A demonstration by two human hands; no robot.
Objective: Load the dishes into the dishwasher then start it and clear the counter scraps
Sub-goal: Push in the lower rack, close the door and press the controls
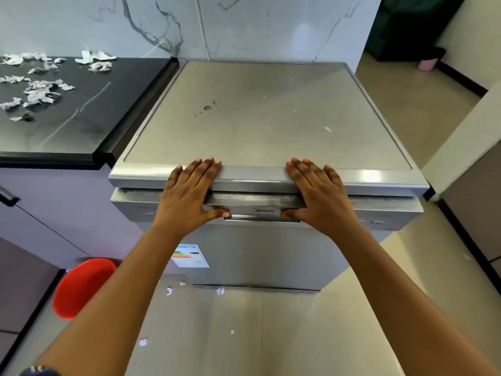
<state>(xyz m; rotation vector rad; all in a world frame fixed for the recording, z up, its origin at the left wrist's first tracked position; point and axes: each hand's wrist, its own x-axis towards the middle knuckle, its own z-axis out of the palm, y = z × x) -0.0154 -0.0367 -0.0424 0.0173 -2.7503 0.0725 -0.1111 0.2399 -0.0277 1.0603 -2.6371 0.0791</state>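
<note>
I see the left hand and right hand flat, fingers spread, on the dishwasher top's front edge (thumbs against its door).

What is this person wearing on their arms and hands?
Nothing on the left hand or right hand: no gloves, rings or watch show. Both forearms are bare too. At the bottom left edge a bit of dark blue patterned cloth peeks in, perhaps a sleeve.

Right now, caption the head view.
Left hand and right hand rest on the dishwasher's top front edge; paper scraps litter the black counter.
</note>
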